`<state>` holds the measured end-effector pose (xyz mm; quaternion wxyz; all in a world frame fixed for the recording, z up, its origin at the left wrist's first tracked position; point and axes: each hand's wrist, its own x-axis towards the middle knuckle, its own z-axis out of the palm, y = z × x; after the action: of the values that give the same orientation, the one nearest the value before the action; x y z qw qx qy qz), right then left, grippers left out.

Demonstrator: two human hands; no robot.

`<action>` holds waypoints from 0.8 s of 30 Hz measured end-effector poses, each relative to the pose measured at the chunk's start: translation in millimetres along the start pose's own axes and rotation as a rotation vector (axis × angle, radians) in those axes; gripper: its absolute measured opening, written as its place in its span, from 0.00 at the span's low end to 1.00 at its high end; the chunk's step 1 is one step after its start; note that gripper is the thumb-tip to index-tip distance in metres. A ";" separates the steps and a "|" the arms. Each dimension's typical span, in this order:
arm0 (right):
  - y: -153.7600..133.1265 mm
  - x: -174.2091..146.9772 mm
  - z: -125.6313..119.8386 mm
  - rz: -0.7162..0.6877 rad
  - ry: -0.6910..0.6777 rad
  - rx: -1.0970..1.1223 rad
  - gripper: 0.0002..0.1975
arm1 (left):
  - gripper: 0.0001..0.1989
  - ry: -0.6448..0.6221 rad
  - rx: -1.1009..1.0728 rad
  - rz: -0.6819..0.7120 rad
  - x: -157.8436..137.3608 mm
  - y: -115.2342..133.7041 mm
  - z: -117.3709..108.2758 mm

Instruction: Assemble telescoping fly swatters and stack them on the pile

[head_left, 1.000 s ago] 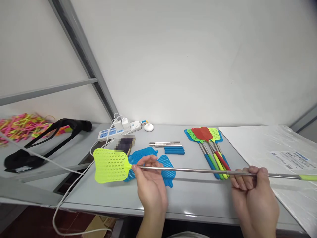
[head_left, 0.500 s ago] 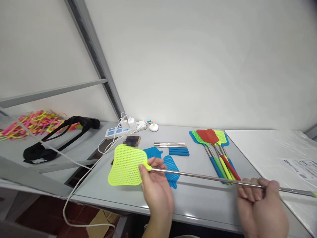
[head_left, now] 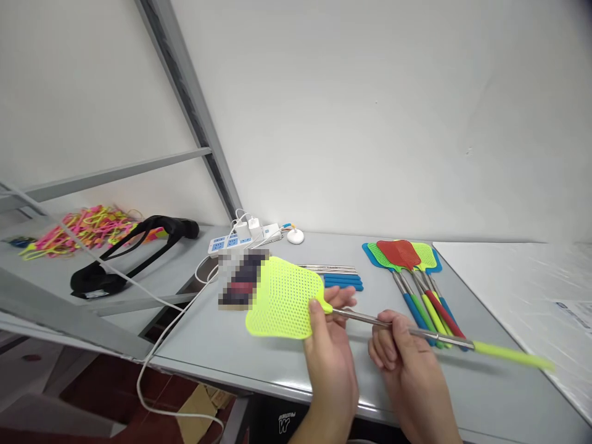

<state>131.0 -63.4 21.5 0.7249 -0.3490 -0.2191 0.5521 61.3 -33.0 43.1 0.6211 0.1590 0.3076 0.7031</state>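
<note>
We hold a yellow swatter point(head_left: 287, 299) over the table point(head_left: 259, 364). Our left hand point(head_left: 330, 357) pinches the neck just under the mesh head, and our right hand point(head_left: 407, 364) closes its fingers round the steel rod, close to the left. The rod looks mostly telescoped in, the yellow grip point(head_left: 511, 355) sticking out to the right. Four finished swatters point(head_left: 416, 277) lie fanned nearby; loose rods point(head_left: 330, 269) and blue grips point(head_left: 343, 283) wait behind.

We see a fly swatter point(head_left: 351, 308) above the table point(head_left: 259, 354), before the rods point(head_left: 330, 269). Right of it lies a bunch of swatters point(head_left: 416, 277); behind, left, a power strip point(head_left: 240, 240); farther left, a strap point(head_left: 134, 253).
</note>
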 end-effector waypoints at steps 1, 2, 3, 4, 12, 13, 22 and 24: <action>-2.3 0.7 -4.7 0.016 -0.020 -0.014 0.13 | 0.17 0.021 -0.010 -0.016 6.5 6.7 -0.4; -5.8 1.3 -9.5 0.017 -0.017 -0.011 0.14 | 0.17 0.042 -0.026 -0.011 12.5 13.0 -1.1; -10.5 1.8 -14.4 0.004 0.012 0.008 0.15 | 0.16 0.062 -0.041 -0.003 17.7 18.7 -2.0; -16.1 2.2 -19.3 -0.018 0.061 0.033 0.16 | 0.16 0.079 -0.051 0.009 21.9 23.7 -3.2; -42.7 4.0 -36.8 -0.156 0.366 0.071 0.19 | 0.18 0.112 -0.039 0.164 33.0 34.4 -6.9; -40.2 3.4 -34.1 -0.160 0.403 0.068 0.19 | 0.18 0.129 -0.047 0.176 32.1 30.8 -5.6; -10.3 -10.7 -10.9 -0.212 0.096 -0.021 0.19 | 0.20 -0.026 0.026 -0.146 -18.0 -16.5 5.5; -12.1 -9.4 -16.6 -0.174 0.127 -0.030 0.20 | 0.21 -0.042 0.051 -0.187 -22.8 -16.8 3.0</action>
<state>147.7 -78.6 20.2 0.7772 -0.3739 -0.2104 0.4603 80.2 -53.8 38.4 0.6859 0.1601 0.3261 0.6306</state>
